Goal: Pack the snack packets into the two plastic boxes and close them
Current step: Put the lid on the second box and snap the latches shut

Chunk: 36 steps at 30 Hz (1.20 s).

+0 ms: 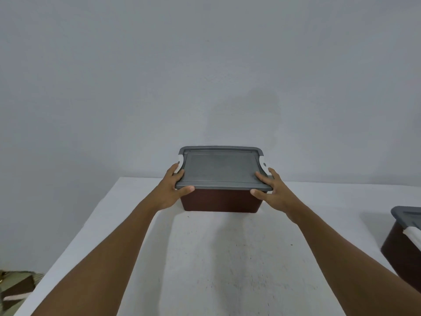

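A: What is lying nearest on the bench [205, 258]?
B: Only bare white, speckled surface between the two forearms. Its left edge is running diagonally away toward the far wall, and at the near left, below that edge, something brown and olive is showing, too blurred to name.

A: Any room to the right?
B: Less. A second brown box [404, 252] with a grey lid is sitting at the right edge, cut off by the frame, well apart from the arms.

A: And the hands?
B: Both are grasping the box [219, 200] farther out, near the bench's far edge. The left hand [174, 188] is clutching the near left corner of its grey lid [219, 167], thumb under the rim; the right hand [272, 189] is gripping the near right corner likewise. The lid is sitting flat on the box, white latches at both ends.

A: Any writing?
B: None I can read; behind it is a plain grey wall [205, 76].
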{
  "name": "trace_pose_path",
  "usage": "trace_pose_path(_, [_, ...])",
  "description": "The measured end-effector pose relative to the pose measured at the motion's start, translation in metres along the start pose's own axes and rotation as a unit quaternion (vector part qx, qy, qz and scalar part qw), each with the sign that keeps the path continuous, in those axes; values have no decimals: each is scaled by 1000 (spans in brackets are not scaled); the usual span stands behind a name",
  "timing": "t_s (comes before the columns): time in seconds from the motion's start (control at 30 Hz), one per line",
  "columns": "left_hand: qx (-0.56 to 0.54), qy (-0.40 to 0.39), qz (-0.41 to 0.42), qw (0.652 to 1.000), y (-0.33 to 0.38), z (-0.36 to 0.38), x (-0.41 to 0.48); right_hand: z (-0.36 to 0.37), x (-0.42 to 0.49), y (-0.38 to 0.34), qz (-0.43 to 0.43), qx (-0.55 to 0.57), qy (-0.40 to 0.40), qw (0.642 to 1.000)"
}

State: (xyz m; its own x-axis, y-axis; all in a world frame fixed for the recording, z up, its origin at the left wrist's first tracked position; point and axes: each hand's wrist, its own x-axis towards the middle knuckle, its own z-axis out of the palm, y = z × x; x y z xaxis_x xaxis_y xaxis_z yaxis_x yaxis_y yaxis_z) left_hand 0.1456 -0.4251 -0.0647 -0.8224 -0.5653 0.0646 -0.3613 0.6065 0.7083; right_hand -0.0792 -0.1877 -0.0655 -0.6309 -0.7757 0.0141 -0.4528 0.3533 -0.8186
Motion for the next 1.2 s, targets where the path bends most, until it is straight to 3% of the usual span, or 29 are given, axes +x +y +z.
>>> trace_pose_path(0.3, [14,8,17,1000,-8,6,5,3,4,2,11,-36,8,999])
trace_pose_path(0.43, [34,3,13,999,-6,5,3,15,-5,1,20,-61,73,995])
trace_pose_path(0.63, [231,42,-25,972,4,13,-7,26,-43,-1,28,-85,114,989])
trace_pose_path(0.8, [327,79,93,937,30,39,-28,-3,-93,10,7,-160,178,971])
trace_pose_path(0.97, [238,69,198,948,94,101,-48,-56,-148,20,29,-192,223,955])
trace_pose_path(1.2, [15,-56,155,986,218,219,-62,-162,-212,58,-21,-214,277,937])
